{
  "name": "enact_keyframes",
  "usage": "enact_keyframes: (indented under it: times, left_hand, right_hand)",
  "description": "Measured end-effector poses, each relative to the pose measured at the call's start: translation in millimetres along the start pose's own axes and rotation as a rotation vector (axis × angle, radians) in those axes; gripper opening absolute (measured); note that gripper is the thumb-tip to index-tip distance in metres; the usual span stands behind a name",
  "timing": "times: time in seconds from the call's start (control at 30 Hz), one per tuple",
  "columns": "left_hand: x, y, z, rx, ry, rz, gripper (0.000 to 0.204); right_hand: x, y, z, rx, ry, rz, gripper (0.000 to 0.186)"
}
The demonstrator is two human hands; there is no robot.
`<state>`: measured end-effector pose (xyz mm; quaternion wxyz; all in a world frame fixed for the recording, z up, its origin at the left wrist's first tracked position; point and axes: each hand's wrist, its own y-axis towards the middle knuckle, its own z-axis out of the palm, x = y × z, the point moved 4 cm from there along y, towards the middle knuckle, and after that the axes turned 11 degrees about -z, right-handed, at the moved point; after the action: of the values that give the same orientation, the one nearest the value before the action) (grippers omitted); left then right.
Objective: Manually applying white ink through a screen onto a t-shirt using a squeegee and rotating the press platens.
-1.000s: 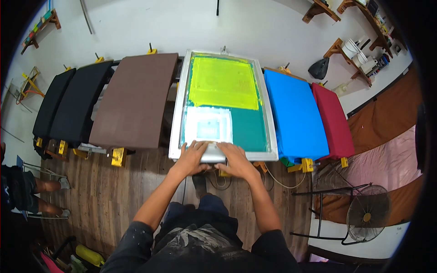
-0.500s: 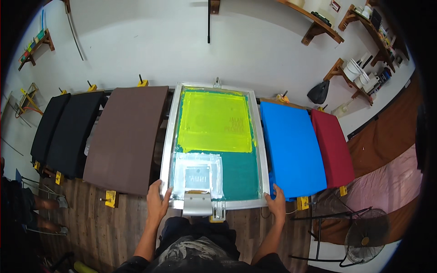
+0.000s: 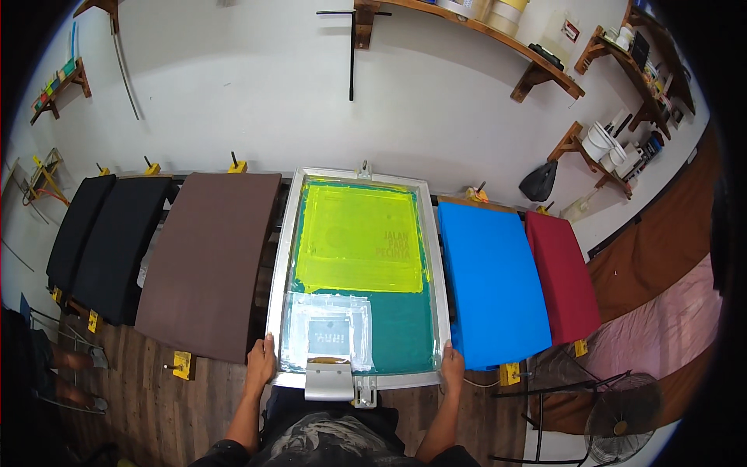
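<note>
In front of me lies a screen printing frame (image 3: 443,311) with a silver metal border and green mesh. Lime-yellow ink covers the far part of its mesh, and a whitish taped patch sits at the near left. My left hand (image 3: 263,359) grips the frame's left side by the near corner. My right hand (image 3: 452,367) holds the opposite side, fingers mostly hidden under the edge. A silver squeegee (image 3: 328,383) rests over the near edge at left, its amber blade on the whitish patch. Beside it is a metal clamp (image 3: 365,391).
Fabric-covered boards stand in a row: a brown one (image 3: 210,265) and black ones (image 3: 120,249) to the left, a blue one (image 3: 494,284) and a red one (image 3: 562,280) to the right. A floor fan (image 3: 622,412) stands at near right. Another person's legs (image 3: 74,358) show at far left.
The view has tilted up, so the row of boards sits lower in the picture. My right hand has shifted from the near right corner onto the frame's side; both hands stay at the frame.
</note>
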<state>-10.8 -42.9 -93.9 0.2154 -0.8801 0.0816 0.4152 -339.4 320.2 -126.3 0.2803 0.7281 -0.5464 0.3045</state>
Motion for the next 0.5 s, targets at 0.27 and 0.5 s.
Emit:
enact_keyframes:
  times: [0.27, 0.5]
  left_hand:
    - [-1.5, 2.8, 3.6, 0.000, -0.064, -0.059, 0.067]
    - [-12.0, -8.0, -7.5, -0.001, -0.104, -0.028, 0.069]
  right_hand:
    - [-2.7, 3.3, 3.0, -0.137, 0.142, 0.137, 0.072]
    - [15.5, -3.5, -10.9, -0.193, 0.031, 0.274, 0.083]
